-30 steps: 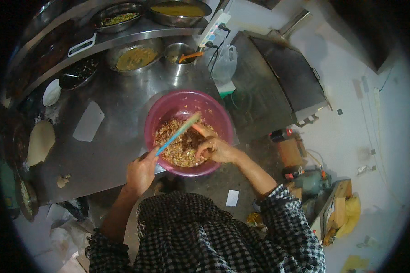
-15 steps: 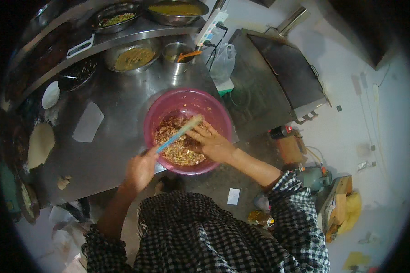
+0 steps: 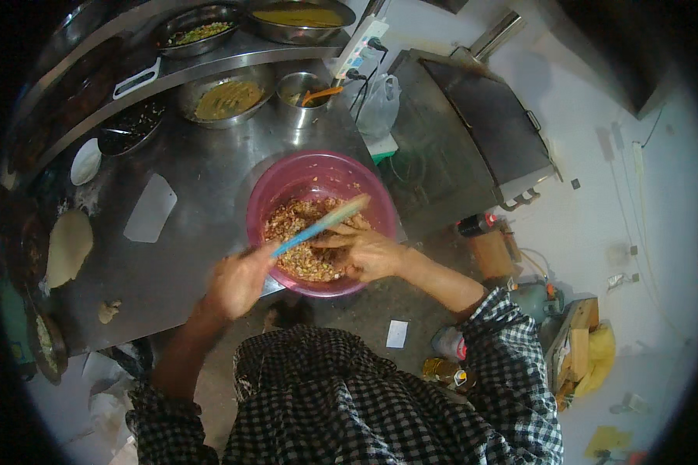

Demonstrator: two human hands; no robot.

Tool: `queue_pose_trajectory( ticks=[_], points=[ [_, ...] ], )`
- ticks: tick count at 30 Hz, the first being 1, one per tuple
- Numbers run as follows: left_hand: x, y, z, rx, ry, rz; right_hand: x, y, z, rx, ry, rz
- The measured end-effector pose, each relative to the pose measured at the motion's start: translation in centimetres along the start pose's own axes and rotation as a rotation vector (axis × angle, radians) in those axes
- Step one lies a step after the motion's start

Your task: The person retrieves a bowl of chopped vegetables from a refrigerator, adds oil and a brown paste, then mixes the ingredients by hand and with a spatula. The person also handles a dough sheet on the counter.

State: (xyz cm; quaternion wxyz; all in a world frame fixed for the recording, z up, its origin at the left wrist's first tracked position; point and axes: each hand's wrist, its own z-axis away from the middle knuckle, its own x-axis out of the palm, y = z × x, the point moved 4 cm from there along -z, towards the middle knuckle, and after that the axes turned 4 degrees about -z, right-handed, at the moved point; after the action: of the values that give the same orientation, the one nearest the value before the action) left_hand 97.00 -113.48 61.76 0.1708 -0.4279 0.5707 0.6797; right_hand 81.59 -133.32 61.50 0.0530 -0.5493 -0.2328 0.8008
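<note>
A magenta plastic basin [image 3: 257, 218] stands at the front edge of the metal table, holding a chopped, crumbly brown-and-yellow mixture [image 3: 287, 225]. My left hand [image 3: 238, 280], at the basin's near left rim, is closed round the blue handle of a spatula [image 3: 312, 231]. The spatula's pale yellowish end slants up to the right above the mixture. Inside the basin, my right hand [image 3: 367, 253] has its fingers spread low over the mixture at the right side, just below the spatula. Whether its fingertips dig into the mixture is hard to see.
Left on the table lie a white plastic sheet [image 3: 151, 209], a slab of dough [image 3: 70, 246] and a small dough scrap [image 3: 108, 311]. Behind are a metal bowl of yellowish paste [image 3: 229, 120] and a metal pot [image 3: 301, 115]. A dark griddle [image 3: 485, 116] stands to the right.
The spatula has swung right, its pale end now farther toward the basin's right wall. My left hand has shifted slightly right, and my right hand has moved a little lower, its fingers bending.
</note>
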Motion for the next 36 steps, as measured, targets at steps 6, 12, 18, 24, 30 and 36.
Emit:
queue_pose_trajectory(
  ticks=[6, 12, 18, 24, 30, 36],
  points=[
    [-0.3, -0.3, 1.2, -0.09, 0.199, -0.018, -0.7, 0.6, 0.7, 0.142, 0.13, 0.1],
    [-0.3, 0.4, 0.8, 0.034, 0.09, -0.133, -0.3, 0.6, 0.8, 0.241, 0.164, 0.436],
    [-1.3, 0.5, 0.8, 0.004, 0.017, -0.077, 2.1, 2.4, 0.3, 0.436, 0.101, 0.548],
    [-2.3, 1.3, -2.2, 0.031, -0.241, -0.062, 3.0, 2.5, -1.3, 0.341, -0.033, 0.769],
    [-4.1, -0.2, -2.5, -0.056, -0.156, -0.106, 0.3, 1.5, -0.8, 0.31, 0.085, 0.324],
    [-1.4, -0.8, -0.5, -0.15, -0.08, 0.009, -1.3, 0.9, 0.1, 0.15, 0.254, -0.318]
  ],
)
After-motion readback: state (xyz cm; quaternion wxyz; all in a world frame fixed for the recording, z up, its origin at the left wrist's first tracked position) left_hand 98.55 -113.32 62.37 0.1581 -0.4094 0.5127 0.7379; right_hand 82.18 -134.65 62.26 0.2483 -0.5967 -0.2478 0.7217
